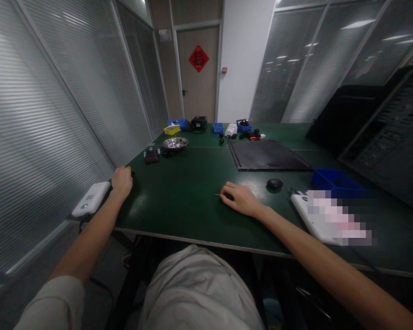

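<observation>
My left hand (122,181) rests near the left table edge, its fingers curled closed. A small dark bit shows at its fingertips, but what it is stays hidden. Just left of that wrist lies a white power-bank-like device (92,199) with a dark cable. My right hand (240,199) is low over the table's middle, thumb and fingers pinched together. From the pinch a thin metal tip (218,195) points left; most of that slim tool is covered by the fingers. A black computer mouse (274,184) lies to the right of this hand.
On the green table (179,192) stand a metal bowl (175,144) with small parts, a dark box (152,156), a black panel (266,155) and a blue bin (337,182). Small bins and a black device (198,122) line the back. A large dark case (388,133) looms at right.
</observation>
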The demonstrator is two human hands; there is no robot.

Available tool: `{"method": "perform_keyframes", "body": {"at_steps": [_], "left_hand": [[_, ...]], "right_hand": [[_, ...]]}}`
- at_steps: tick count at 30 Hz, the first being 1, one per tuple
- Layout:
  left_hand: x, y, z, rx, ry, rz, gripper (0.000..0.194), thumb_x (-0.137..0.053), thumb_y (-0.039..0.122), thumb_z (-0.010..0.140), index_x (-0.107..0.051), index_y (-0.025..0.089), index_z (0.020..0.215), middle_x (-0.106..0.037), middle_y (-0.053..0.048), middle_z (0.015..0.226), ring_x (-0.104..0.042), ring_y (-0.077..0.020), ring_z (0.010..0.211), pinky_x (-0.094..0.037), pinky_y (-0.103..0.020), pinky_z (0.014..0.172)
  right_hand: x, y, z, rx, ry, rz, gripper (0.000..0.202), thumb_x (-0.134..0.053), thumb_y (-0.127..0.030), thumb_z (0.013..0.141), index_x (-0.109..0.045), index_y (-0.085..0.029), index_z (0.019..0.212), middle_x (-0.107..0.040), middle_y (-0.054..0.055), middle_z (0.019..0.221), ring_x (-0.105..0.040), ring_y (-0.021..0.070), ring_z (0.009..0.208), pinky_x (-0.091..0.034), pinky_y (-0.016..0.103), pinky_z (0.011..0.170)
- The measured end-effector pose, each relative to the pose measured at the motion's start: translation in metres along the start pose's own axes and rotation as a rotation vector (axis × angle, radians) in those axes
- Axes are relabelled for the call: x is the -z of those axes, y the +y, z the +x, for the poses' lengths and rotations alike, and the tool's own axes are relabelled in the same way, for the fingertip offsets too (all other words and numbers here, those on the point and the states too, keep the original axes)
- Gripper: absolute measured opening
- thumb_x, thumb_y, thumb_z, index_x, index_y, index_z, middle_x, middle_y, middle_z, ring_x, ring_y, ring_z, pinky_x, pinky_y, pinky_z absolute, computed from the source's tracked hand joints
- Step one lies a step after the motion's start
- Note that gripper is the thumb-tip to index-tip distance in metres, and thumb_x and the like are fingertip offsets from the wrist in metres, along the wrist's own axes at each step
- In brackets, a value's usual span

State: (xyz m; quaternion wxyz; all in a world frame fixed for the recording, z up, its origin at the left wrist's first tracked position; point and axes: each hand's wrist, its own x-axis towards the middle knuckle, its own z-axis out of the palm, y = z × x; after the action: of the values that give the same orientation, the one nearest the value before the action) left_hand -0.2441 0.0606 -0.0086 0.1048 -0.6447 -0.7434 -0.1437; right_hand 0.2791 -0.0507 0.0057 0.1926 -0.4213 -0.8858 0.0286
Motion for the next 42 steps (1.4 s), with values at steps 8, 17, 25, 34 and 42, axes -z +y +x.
{"method": "perform_keyframes", "body": {"at_steps": [8, 17, 25, 34, 42], "left_hand": [[-0.003, 0.001, 0.000, -0.004, 0.018, 0.098, 0.039, -0.042, 0.013, 0.090, -0.074, 0.009, 0.113, -0.062, -0.025, 0.118, -0.059, -0.0367, 0.112, -0.051, -0.045, 0.091], [-0.005, 0.000, 0.001, 0.049, 0.057, 0.093, 0.040, -0.040, 0.020, 0.093, -0.073, 0.006, 0.110, -0.066, -0.025, 0.112, -0.062, -0.0367, 0.107, -0.050, -0.045, 0.092], [0.002, 0.000, 0.008, 0.013, 0.024, -0.148, 0.028, -0.055, 0.024, 0.090, -0.077, 0.015, 0.104, -0.074, -0.015, 0.106, -0.067, -0.0302, 0.104, -0.049, -0.040, 0.099], [0.020, 0.203, -0.063, -0.768, -0.406, -0.929, 0.019, -0.070, 0.036, 0.089, -0.077, 0.019, 0.092, -0.073, -0.008, 0.103, -0.068, -0.0200, 0.093, -0.052, -0.033, 0.086], [0.020, 0.265, -0.099, -0.863, -0.393, -0.982, 0.018, -0.070, 0.034, 0.090, -0.073, 0.019, 0.100, -0.069, -0.006, 0.095, -0.061, -0.0158, 0.081, -0.046, -0.028, 0.072]], "right_hand": [[0.001, 0.000, 0.000, 0.004, 0.001, -0.014, 0.020, -0.052, -0.037, 0.102, -0.066, -0.024, 0.104, -0.064, 0.002, 0.101, -0.057, 0.0138, 0.075, -0.034, 0.027, 0.065], [0.000, 0.001, 0.000, 0.003, -0.009, 0.004, 0.018, -0.052, -0.036, 0.102, -0.066, -0.024, 0.103, -0.064, 0.002, 0.100, -0.058, 0.0137, 0.076, -0.034, 0.027, 0.066], [-0.001, 0.000, -0.001, 0.001, 0.002, -0.022, 0.019, -0.052, -0.037, 0.102, -0.066, -0.024, 0.103, -0.064, 0.002, 0.100, -0.058, 0.0138, 0.076, -0.032, 0.026, 0.063], [-0.002, -0.002, -0.001, -0.025, 0.023, -0.022, 0.019, -0.052, -0.037, 0.102, -0.066, -0.024, 0.103, -0.064, 0.002, 0.100, -0.059, 0.0140, 0.076, -0.031, 0.027, 0.063], [-0.002, 0.001, -0.001, -0.040, 0.040, -0.016, 0.017, -0.054, -0.035, 0.100, -0.066, -0.024, 0.100, -0.063, 0.001, 0.096, -0.057, 0.0139, 0.075, -0.031, 0.027, 0.064]]}}
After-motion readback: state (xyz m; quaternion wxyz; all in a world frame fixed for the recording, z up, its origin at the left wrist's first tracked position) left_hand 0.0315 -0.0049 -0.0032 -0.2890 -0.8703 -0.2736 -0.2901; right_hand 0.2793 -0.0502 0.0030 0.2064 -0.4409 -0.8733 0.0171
